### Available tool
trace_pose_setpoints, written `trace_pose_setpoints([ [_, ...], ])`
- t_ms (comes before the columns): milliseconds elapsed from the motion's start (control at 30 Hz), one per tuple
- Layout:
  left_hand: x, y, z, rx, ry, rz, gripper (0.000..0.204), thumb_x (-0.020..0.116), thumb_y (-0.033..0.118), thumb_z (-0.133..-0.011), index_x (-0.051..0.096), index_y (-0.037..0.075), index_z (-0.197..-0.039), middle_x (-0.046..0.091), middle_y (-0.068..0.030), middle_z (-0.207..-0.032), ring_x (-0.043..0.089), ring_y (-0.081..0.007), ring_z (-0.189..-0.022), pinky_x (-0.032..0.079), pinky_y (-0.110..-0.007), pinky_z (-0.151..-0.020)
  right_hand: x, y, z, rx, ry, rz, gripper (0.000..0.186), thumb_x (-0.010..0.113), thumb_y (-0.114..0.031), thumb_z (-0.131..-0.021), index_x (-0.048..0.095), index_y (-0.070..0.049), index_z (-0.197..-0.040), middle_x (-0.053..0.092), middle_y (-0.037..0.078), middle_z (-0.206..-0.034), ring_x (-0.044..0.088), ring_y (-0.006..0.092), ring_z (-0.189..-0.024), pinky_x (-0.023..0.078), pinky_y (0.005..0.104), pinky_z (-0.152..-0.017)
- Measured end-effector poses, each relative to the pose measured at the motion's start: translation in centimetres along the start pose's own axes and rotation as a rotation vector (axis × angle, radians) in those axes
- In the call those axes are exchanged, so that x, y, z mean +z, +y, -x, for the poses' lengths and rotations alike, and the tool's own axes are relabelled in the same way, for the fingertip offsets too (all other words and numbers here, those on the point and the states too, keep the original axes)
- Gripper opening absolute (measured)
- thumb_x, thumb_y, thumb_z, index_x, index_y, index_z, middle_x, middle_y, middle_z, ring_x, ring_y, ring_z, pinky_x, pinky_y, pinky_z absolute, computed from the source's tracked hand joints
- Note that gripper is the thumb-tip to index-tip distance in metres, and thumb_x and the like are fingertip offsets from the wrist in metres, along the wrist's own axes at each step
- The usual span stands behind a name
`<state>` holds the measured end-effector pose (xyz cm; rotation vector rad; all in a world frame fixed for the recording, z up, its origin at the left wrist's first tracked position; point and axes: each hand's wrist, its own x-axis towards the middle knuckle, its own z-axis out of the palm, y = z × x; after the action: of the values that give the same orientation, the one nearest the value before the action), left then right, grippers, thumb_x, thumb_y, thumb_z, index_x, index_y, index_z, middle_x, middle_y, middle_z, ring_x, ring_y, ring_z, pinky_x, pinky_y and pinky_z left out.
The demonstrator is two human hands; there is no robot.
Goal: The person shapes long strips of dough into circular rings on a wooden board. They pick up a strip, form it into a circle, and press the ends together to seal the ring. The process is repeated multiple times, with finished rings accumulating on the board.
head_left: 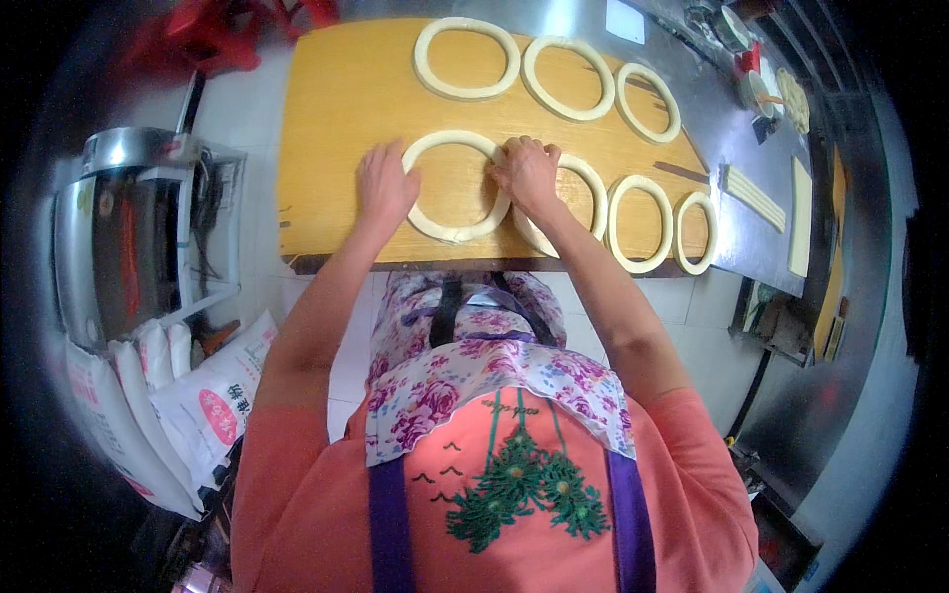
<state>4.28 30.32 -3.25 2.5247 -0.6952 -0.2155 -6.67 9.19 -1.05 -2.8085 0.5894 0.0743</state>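
Note:
A pale dough ring [457,234] lies flat near the left front of a yellow wooden board [341,89]. My left hand [387,184] is at its left side, thumb against the dough and fingers reaching along the outer edge. Curled over the opposite side is my right hand [527,174], its fingers pressed to the band. Under and beside my right wrist, a second dough ring [599,203] is partly covered. Two more rings follow to the right, the closer dough ring [612,222] and the end dough ring [680,227]. Three others, including a dough ring [423,59], form a far row.
Right of the board, a metal table [736,252] carries ridged dough strips [756,198] and a long pale strip [800,217]. Bowls and utensils [756,91] stand farther back. On the left are a metal cylinder [124,237], white sacks [213,395] and red stools [213,40].

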Motion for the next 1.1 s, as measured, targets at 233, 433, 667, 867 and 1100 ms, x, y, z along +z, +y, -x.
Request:
trace_pose_setpoints([
  [233,-1.3,1.4,-1.6,-0.496,-0.301,0.613,0.034,0.071,0.012,-0.079,0.066,-0.005,-0.109,0.067,-0.0196,-0.093,0.066,-0.0319,-0.079,0.053,-0.042,-0.074,-0.2,-0.3,-0.3,0.183,-0.034,-0.474,0.031,0.078,-0.021,-0.078,0.068,0.002,-0.097,0.071,0.018,-0.082,0.067,0.0302,-0.07,0.05,0.0381,-0.065],
  [433,-3.9,0.1,-1.4,-0.578,-0.55,1.455,0.03,0.063,0.002,-0.081,0.063,-0.008,-0.109,0.066,-0.0145,-0.091,0.065,-0.0225,-0.079,0.053,-0.034,-0.075,-5.8,-0.2,0.0,0.347,-0.504,-1.111,0.036,0.073,-0.012,-0.085,0.063,0.012,-0.11,0.071,0.011,-0.088,0.067,0.0162,-0.075,0.053,0.0302,-0.067],
  [667,-10.7,-0.1,1.3,0.02,-0.521,1.242,0.029,0.057,-0.011,-0.076,0.066,-0.003,-0.103,0.069,-0.0121,-0.098,0.067,-0.0227,-0.09,0.051,-0.034,-0.089,-12.3,-1.8,5.7,-0.191,0.009,-0.777,0.044,0.071,-0.005,-0.078,0.064,-0.006,-0.121,0.07,0.008,-0.093,0.066,0.0207,-0.087,0.051,0.0328,-0.078],
  [867,-5.1,-4.6,3.5,0.136,-0.363,0.548,0.028,0.059,-0.012,-0.078,0.068,0.001,-0.101,0.07,-0.0128,-0.102,0.069,-0.0244,-0.094,0.052,-0.033,-0.089,-5.0,1.4,9.1,-0.464,-0.067,-0.324,0.035,0.07,-0.002,-0.076,0.066,-0.006,-0.111,0.067,0.014,-0.109,0.062,0.0356,-0.103,0.048,0.0442,-0.092],
  [1100,0.5,-0.2,-1.2,0.234,-0.026,0.258,0.029,0.073,0.013,-0.081,0.067,0.003,-0.107,0.064,-0.0155,-0.114,0.059,-0.0348,-0.11,0.047,-0.043,-0.096,-2.0,-0.8,3.9,-0.063,0.164,-0.258,0.033,0.074,-0.012,-0.079,0.068,-0.007,-0.11,0.066,0.014,-0.101,0.062,0.0335,-0.099,0.043,0.0445,-0.091],
])
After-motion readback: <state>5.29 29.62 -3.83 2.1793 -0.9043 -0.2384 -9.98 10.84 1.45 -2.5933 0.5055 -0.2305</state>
